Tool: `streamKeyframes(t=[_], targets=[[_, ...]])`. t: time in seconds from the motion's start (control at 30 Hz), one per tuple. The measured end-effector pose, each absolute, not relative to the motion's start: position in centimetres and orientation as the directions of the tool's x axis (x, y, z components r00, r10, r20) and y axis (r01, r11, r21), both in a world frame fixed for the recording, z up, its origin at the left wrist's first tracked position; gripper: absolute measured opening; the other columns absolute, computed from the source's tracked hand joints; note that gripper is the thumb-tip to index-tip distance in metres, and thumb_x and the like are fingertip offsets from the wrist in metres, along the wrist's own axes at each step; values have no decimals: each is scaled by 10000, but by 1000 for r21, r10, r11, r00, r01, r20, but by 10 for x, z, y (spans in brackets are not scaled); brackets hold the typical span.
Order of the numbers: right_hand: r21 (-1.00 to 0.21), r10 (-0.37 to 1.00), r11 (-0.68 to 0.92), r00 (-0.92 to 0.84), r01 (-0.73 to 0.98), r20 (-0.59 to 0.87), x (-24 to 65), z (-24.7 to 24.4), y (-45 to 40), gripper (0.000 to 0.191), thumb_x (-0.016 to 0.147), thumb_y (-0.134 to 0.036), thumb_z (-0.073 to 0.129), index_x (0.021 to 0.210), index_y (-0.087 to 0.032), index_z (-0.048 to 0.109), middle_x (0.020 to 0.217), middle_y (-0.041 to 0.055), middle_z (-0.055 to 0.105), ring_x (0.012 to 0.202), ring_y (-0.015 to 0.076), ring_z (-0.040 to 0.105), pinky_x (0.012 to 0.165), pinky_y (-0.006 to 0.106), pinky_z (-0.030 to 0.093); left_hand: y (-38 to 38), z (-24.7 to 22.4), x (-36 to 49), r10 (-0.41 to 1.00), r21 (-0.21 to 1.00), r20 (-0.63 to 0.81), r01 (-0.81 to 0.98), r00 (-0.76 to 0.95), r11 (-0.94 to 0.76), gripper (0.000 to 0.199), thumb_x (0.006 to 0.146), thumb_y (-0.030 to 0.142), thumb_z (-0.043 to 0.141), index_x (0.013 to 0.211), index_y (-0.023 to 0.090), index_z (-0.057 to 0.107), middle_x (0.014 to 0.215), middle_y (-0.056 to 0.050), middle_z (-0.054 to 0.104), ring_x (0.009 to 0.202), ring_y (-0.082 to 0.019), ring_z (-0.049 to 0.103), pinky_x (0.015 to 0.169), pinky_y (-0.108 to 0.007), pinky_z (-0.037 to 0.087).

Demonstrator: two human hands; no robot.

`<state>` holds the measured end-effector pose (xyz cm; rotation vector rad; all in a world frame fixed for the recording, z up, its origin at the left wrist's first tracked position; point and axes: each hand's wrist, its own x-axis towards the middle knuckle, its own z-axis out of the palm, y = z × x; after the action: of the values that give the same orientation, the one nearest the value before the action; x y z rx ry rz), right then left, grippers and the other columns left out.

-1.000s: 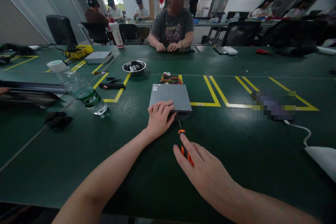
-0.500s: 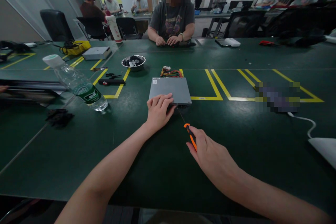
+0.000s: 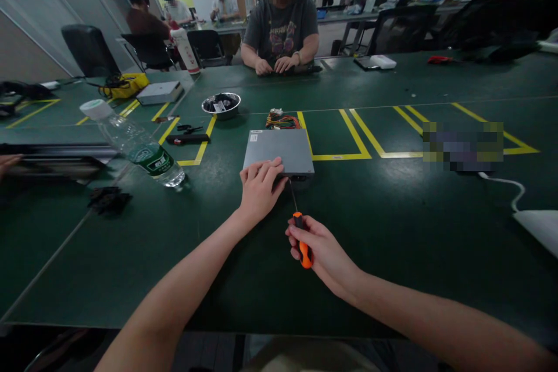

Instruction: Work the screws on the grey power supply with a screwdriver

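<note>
A grey metal computer power supply (image 3: 279, 148) lies flat on the green table, its bundle of coloured cables (image 3: 282, 120) at the far side. My left hand (image 3: 262, 183) grips its near left edge, fingers over the top and thumb at the front face. In my right hand (image 3: 320, 244) is a screwdriver (image 3: 302, 241) with an orange and black handle, pinched between thumb and fingers. Its thin shaft points forward to the near face of the power supply, close to my left thumb. Whether the tip sits in a screw is too small to tell.
Left of me a water bottle (image 3: 135, 145) stands beside a dark clump of small parts (image 3: 108, 200). Farther back are a metal bowl (image 3: 221, 106) holding parts and a black bar (image 3: 188, 138). A person (image 3: 281, 29) sits opposite. A white cable (image 3: 510, 179) runs at right.
My right hand has shifted left and turned, so its thumb side and the whole screwdriver handle now show; the shaft stands straighter. My left hand stays on the power supply. The view has tilted slightly.
</note>
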<state>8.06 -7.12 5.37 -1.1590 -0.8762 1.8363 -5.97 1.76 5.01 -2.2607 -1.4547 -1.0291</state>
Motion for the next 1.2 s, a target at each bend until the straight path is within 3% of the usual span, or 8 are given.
streamKeyframes(t=[0.27,0.5,0.67,0.77,0.93,1.2], targets=[[-700,848,-527,-244,-483,-470,74,53,-85,247,688,-330,682,731,-185,487,668,-39,487,561,63,439,458,185,317,3,47,-69,644,130,730,879,229,-459,163,819,289,566,974,243,552,1100,1,638,975,-222,508,801,-383,308],[-575,786,-614,-349,-540,-510,67,47,-82,278,741,-410,608,814,-142,593,617,-8,503,510,71,422,464,204,325,7,42,-72,632,149,736,854,241,-499,174,821,280,556,989,235,542,1127,-16,614,1069,-211,494,867,-395,275],[-525,785,-604,-336,-600,-520,68,51,-81,157,707,-286,657,767,-168,573,650,-8,530,485,52,386,424,179,261,8,42,-71,628,140,737,852,251,-505,161,830,272,544,985,230,545,1126,-28,612,1065,-208,508,852,-398,270],[-516,788,-597,-332,-614,-518,70,52,-81,142,689,-229,680,736,-168,561,675,-11,538,507,48,404,441,170,278,9,42,-71,621,133,739,847,260,-514,164,828,273,547,988,232,546,1123,-25,615,1061,-207,512,850,-394,273],[-474,753,-644,-386,-601,-533,73,50,-80,175,771,-304,602,801,-132,605,654,2,518,538,67,438,500,192,345,11,40,-69,611,139,752,847,247,-514,177,818,267,559,992,237,547,1115,-28,621,1055,-210,517,851,-397,275],[-439,693,-717,-480,-542,-538,84,47,-73,238,839,-336,498,851,-130,617,621,-3,482,538,75,414,514,209,322,13,38,-68,607,142,759,850,235,-507,202,796,256,587,995,247,550,1113,-27,625,1044,-214,529,842,-398,281]])
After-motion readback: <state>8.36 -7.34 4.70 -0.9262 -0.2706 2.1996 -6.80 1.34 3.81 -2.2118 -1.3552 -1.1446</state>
